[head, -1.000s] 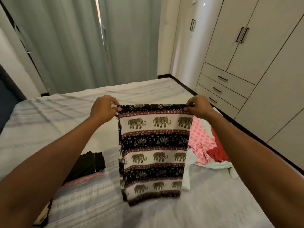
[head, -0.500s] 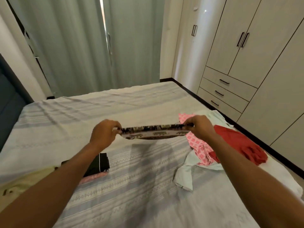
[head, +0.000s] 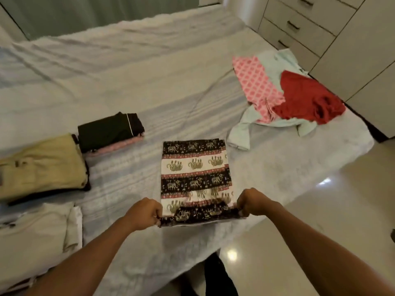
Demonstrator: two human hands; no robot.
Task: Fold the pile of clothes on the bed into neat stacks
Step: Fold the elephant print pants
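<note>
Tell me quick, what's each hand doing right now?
Left hand: closed, pinching the near left corner of the elephant-print garment.
Right hand: closed, pinching its near right corner.

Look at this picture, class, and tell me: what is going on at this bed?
A person is folding laundry on the bed. The left grip and right grip each pinch a near corner of the elephant-print cloth, lifting that edge; the rest lies flat. Folded clothes sit to the left; a loose heap waits on the right.
</note>
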